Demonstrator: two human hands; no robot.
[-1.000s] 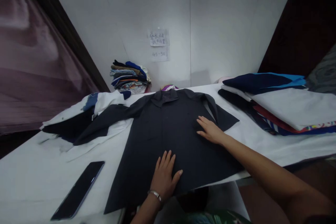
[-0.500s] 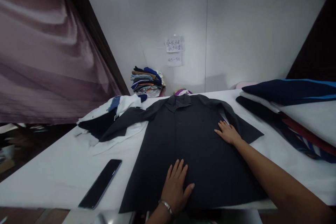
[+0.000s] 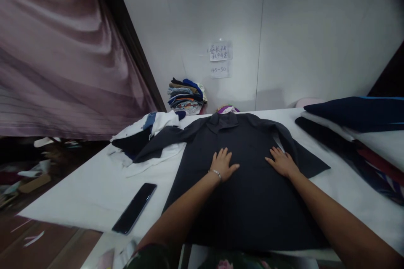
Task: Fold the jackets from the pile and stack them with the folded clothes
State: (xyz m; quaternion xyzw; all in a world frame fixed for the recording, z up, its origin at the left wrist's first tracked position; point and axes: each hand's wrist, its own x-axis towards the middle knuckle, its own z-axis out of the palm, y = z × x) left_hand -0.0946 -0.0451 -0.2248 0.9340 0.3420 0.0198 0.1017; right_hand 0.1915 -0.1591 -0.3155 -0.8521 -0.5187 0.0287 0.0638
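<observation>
The dark shirt (image 3: 244,199) lies flat under both hands, its long axis running from the collar (image 3: 223,122), beyond the left fingertips, to the hem (image 3: 261,243), behind all the fingers. The left hand (image 3: 223,167) rests palm down near the midline, fingers slightly spread; the right hand (image 3: 283,164) rests palm down nearer the side, fingers less spread. Neither grips cloth. Of the 2, the right is nearer the right sleeve (image 3: 307,161), just right of its fingers; the left is nearer the collar. A phone (image 3: 134,209) lies well left of the left fingers.
</observation>
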